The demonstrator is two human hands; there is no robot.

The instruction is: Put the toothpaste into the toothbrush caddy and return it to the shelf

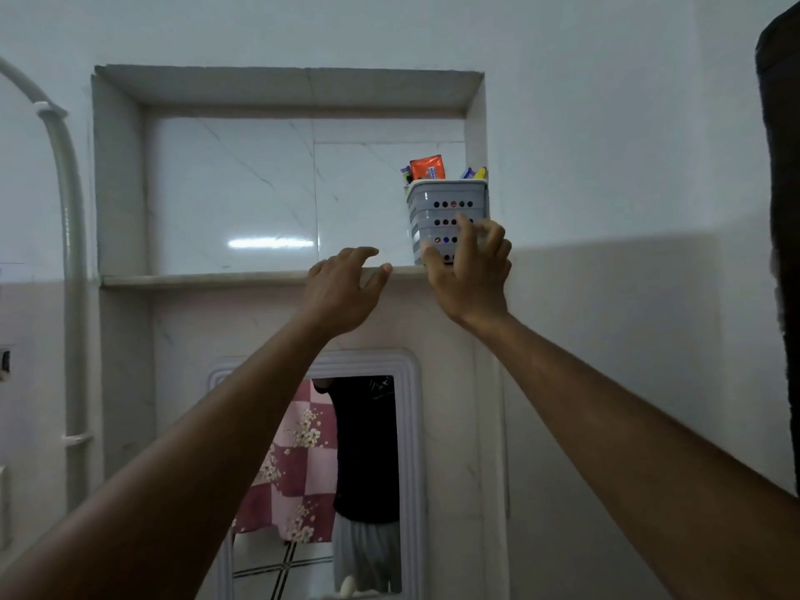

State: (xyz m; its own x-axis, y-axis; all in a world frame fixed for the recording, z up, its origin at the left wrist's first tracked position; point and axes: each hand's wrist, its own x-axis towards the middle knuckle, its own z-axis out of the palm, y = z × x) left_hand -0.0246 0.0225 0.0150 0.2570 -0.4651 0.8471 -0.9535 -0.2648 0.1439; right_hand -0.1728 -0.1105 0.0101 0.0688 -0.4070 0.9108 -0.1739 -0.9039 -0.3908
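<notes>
A grey perforated toothbrush caddy (446, 205) stands upright at the right end of the recessed wall shelf (208, 280), against the niche's right side. An orange toothpaste tube (427, 167) and several toothbrush ends stick out of its top. My right hand (469, 270) reaches up to the caddy's lower front, fingers spread and touching its face and base. My left hand (346, 288) hovers at the shelf's front edge just left of the caddy, fingers apart, holding nothing.
The niche has marble-look tiles and bare shelf left of the caddy. A framed mirror (411, 448) hangs below, reflecting a person and a patterned curtain. A white pipe (71, 253) runs down the left wall. A dark object (783, 166) fills the right edge.
</notes>
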